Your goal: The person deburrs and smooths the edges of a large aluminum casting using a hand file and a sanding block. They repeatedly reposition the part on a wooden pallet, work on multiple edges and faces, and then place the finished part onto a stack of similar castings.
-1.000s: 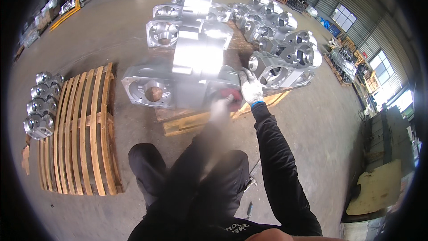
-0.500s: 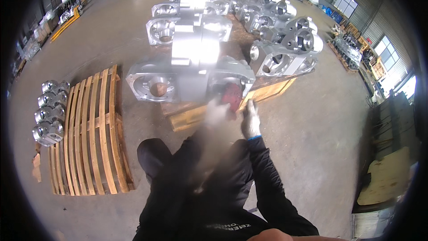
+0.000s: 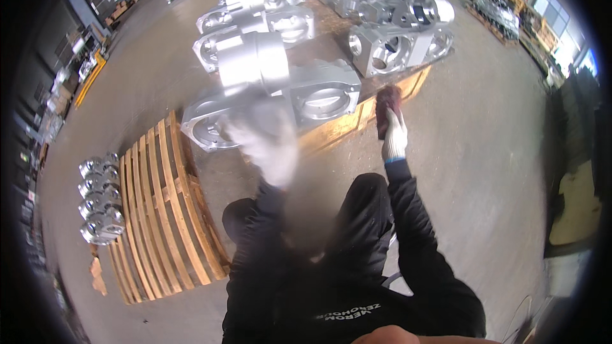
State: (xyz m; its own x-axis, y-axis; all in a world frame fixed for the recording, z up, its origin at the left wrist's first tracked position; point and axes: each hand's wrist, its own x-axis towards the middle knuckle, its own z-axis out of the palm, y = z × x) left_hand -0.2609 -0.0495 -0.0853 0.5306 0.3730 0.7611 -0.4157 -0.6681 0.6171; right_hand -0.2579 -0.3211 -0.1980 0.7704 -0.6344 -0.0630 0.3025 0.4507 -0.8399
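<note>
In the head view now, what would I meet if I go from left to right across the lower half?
Row of metal castings → slatted wooden pallet → blurred left gloved hand → right gloved hand holding a dark red pad → yellowish panel.

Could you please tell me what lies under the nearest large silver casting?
A wooden platform shows below its front edge; the surface directly beneath the casting is covered and cannot be seen.

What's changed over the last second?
Dark red pad: left hand let go, right hand took it, held right of the near casting. Left hand, blurred, moved left across the casting's front. Casting stayed on its wooden base.
</note>
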